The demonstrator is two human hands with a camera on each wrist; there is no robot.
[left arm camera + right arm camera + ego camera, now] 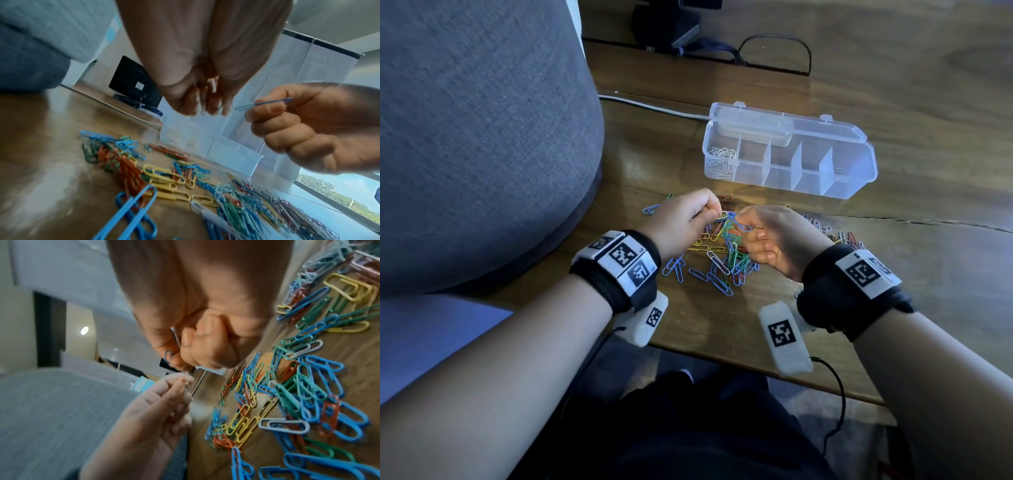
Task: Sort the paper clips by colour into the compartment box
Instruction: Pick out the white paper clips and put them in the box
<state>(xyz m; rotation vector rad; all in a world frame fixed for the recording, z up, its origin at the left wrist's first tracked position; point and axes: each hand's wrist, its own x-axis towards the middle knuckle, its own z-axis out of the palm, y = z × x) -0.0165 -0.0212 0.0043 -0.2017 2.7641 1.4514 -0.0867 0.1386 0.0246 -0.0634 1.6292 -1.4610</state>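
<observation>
A loose pile of coloured paper clips [722, 253] lies on the wooden table. Both hands hover just above it, their fingertips close together. My right hand [751, 228] pinches a blue paper clip [739, 224], which shows clearly in the left wrist view [265, 103]. My left hand [710, 210] pinches a thin pale clip [186, 382] between thumb and fingertips. Behind the pile stands the clear compartment box [859, 171], lid open. Its leftmost compartment holds white clips [720, 154]; the other compartments look empty.
A grey upholstered seat [482, 137] rises at the left, close to my left hand. A white cable [654, 106] runs behind the box. Glasses [774, 51] and a black device [671, 24] lie farther back. The table's front edge [756, 368] passes under my wrists.
</observation>
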